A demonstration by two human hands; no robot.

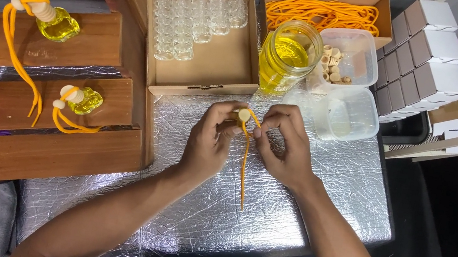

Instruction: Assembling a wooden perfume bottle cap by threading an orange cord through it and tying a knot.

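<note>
a small wooden cap (244, 114) with an orange cord (244, 162) through it is held up between the two hands, above the middle of the silver foil table (198, 204). the cord makes a little loop at the cap and its two ends hang straight down toward the foil. the left hand (209, 141) is curled closed, with thumb and first fingers pinching the cap from the left side. the right hand (283, 147) is also curled, its fingertips pinching the cord just to the right of the cap; it is hard to see if it touches the cap too.

just behind the hands stands a glass jar (286, 57) with yellow liquid, its top open. beside it on the right are two clear plastic tubs, the further plastic tub (361, 48) holding more small wooden caps. behind the jar an open cardboard box (378, 14) is full of orange cords. to the left of it a larger flat box (209, 63) holds rows of empty little glass bottles (195, 17). at far right there are white small cartons (425, 50) in a stack.

on the left, wooden steps (20, 155) carry finished bottles: two yellow bottles (85, 101) with orange cords, and red ones with purple cords at the edge of view.
</note>
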